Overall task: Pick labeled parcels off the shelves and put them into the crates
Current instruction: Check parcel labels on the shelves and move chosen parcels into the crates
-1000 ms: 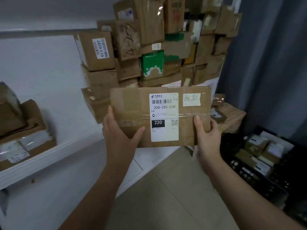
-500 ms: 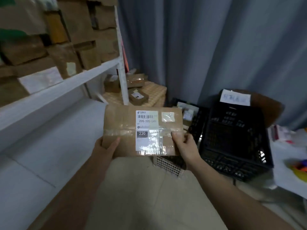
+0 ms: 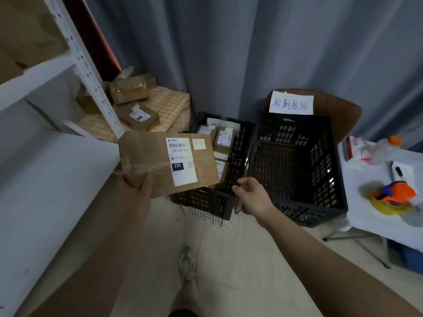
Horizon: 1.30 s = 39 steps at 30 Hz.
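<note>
My left hand [image 3: 139, 188] grips the lower left corner of a flat brown cardboard parcel [image 3: 148, 161] with a white label reading 220. The parcel hangs tilted over the near left edge of a black crate [image 3: 206, 202] that holds several small labeled parcels [image 3: 225, 138]. My right hand [image 3: 254, 195] is off the parcel, fingers loosely curled and holding nothing, hovering between that crate and a larger black crate [image 3: 297, 209] to its right, which looks empty and carries a handwritten paper sign [image 3: 291, 102].
A white shelf unit [image 3: 89, 72] stands at the left, with more parcels [image 3: 130, 92] on a checked cloth behind its post. Grey curtains hang behind the crates. A white-covered table [image 3: 377, 213] with a bottle, marker and orange object stands right. My foot [image 3: 187, 268] is on the floor.
I turned from the shelves toward the crates. My right hand let go of the parcel; my left hand alone now carries it over the left crate.
</note>
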Available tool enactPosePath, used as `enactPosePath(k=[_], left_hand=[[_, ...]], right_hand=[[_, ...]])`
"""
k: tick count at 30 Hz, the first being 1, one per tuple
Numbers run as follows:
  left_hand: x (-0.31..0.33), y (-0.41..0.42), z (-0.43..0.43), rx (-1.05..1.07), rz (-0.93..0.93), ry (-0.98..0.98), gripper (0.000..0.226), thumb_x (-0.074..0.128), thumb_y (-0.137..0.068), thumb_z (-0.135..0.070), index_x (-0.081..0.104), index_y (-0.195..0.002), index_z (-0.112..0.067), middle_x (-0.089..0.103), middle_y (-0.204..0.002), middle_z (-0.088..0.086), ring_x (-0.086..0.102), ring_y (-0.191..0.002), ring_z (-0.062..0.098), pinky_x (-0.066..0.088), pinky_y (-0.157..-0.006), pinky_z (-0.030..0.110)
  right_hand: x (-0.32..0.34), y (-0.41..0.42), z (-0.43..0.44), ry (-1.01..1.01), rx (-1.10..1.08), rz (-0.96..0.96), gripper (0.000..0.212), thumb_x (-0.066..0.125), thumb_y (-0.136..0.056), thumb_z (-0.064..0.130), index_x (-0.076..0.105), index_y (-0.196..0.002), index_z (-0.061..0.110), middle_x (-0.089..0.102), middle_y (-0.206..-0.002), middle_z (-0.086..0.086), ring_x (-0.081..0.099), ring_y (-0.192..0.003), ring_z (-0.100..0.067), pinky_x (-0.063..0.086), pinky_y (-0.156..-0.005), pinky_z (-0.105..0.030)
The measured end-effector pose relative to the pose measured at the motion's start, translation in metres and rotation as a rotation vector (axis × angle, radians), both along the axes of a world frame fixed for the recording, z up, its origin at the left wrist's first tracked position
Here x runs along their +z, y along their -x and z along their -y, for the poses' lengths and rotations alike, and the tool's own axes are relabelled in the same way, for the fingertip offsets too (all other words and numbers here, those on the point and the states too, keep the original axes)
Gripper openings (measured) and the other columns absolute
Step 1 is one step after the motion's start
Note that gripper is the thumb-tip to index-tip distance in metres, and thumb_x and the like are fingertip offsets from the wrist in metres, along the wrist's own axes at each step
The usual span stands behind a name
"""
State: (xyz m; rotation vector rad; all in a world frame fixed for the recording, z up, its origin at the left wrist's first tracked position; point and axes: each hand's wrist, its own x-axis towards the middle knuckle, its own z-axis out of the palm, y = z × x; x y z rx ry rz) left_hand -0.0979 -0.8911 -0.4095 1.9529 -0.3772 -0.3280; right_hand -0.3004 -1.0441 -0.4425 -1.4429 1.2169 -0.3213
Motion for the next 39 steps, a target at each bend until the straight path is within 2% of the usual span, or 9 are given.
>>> enactPosePath(k=[6, 10, 14, 17, 22, 26, 30, 34, 39], left_hand=[[-0.027, -0.062, 0.094, -0.130, -0.064, 0.059, 0.062, 0.053, -0.094, -0.037, 0.027, -0.146, -0.015, 0.039, -0.127, -0.011, 0.042, -0.112, 0.007, 0.034, -0.086, 0.017], [-0.055, -0.128, 0.161, -0.228, -0.143, 0.017, 0.053, 0.048, -0.093, -0.051, 0.038, -0.138, -0.022, 0.052, -0.128, -0.003, 0.056, -0.111, 0.017, 0.049, -0.095, 0.045], [-0.084, -0.181, 0.213, -0.394, -0.156, -0.151, 0.061, 0.041, -0.090, -0.063, 0.035, -0.141, -0.030, 0.049, -0.129, -0.004, 0.052, -0.115, 0.019, 0.045, -0.098, 0.045], [-0.116, -0.203, 0.239, -0.453, -0.208, -0.249, 0.055, 0.041, -0.096, -0.050, 0.039, -0.143, -0.021, 0.047, -0.133, 0.000, 0.046, -0.120, 0.020, 0.036, -0.098, 0.032], [-0.162, -0.208, 0.252, -0.660, -0.368, -0.426, 0.057, 0.056, -0.093, -0.036, 0.037, -0.143, -0.015, 0.043, -0.143, 0.003, 0.045, -0.128, 0.025, 0.040, -0.103, 0.037], [-0.184, -0.210, 0.273, -0.749, -0.185, -0.489, 0.073, 0.064, -0.087, -0.040, 0.028, -0.146, -0.015, 0.038, -0.145, 0.008, 0.043, -0.129, 0.026, 0.041, -0.103, 0.041], [-0.196, -0.205, 0.306, -0.853, -0.204, -0.447, 0.087, 0.062, -0.084, -0.047, 0.013, -0.151, -0.023, 0.025, -0.152, -0.005, 0.030, -0.137, 0.014, 0.033, -0.110, 0.035], [-0.218, -0.200, 0.324, -0.852, -0.442, -0.381, 0.063, 0.062, -0.087, -0.039, 0.024, -0.138, -0.040, 0.052, -0.117, -0.025, 0.054, -0.104, -0.009, 0.045, -0.079, 0.009], [-0.263, -0.195, 0.325, -0.638, -0.377, -0.444, 0.066, 0.056, -0.091, -0.044, 0.025, -0.146, -0.026, 0.058, -0.124, -0.004, 0.058, -0.109, 0.016, 0.048, -0.096, 0.041]], right_hand=[[-0.016, -0.066, 0.085, 0.011, -0.029, -0.001, 0.055, 0.056, -0.096, 0.031, 0.033, -0.143, 0.014, 0.051, -0.122, -0.004, 0.052, -0.100, -0.018, 0.040, -0.081, -0.028], [-0.022, -0.119, 0.148, -0.090, -0.192, 0.077, 0.078, 0.061, -0.091, 0.042, 0.016, -0.151, 0.020, 0.037, -0.148, -0.006, 0.043, -0.127, -0.024, 0.038, -0.096, -0.031], [-0.036, -0.155, 0.199, -0.158, -0.273, 0.165, 0.079, 0.065, -0.087, 0.045, 0.022, -0.150, 0.026, 0.045, -0.131, 0.003, 0.046, -0.112, -0.014, 0.037, -0.091, -0.027], [-0.061, -0.164, 0.219, -0.201, -0.263, 0.140, 0.076, 0.073, -0.081, 0.036, 0.032, -0.144, 0.029, 0.052, -0.128, 0.005, 0.054, -0.108, -0.014, 0.047, -0.087, -0.030], [-0.092, -0.150, 0.244, -0.119, -0.199, 0.061, 0.067, 0.077, -0.080, 0.023, 0.042, -0.138, 0.027, 0.053, -0.128, -0.002, 0.056, -0.110, -0.017, 0.057, -0.076, -0.029], [-0.106, -0.158, 0.288, 0.176, 0.014, -0.283, 0.072, 0.078, -0.078, 0.027, 0.042, -0.141, 0.030, 0.041, -0.131, -0.004, 0.044, -0.118, -0.021, 0.045, -0.100, -0.040], [-0.122, -0.184, 0.314, 0.200, 0.241, -0.258, 0.065, 0.076, -0.080, 0.019, 0.048, -0.138, 0.025, 0.045, -0.129, 0.003, 0.045, -0.121, -0.019, 0.042, -0.101, -0.032], [-0.153, -0.207, 0.323, 0.026, 0.262, -0.125, 0.059, 0.074, -0.082, 0.014, 0.050, -0.135, 0.024, 0.053, -0.124, 0.005, 0.051, -0.120, -0.017, 0.048, -0.097, -0.030], [-0.204, -0.226, 0.319, 0.022, -0.137, -0.121, 0.069, 0.083, -0.072, 0.028, 0.047, -0.131, 0.025, 0.043, -0.128, 0.001, 0.048, -0.115, -0.015, 0.051, -0.094, -0.035]])
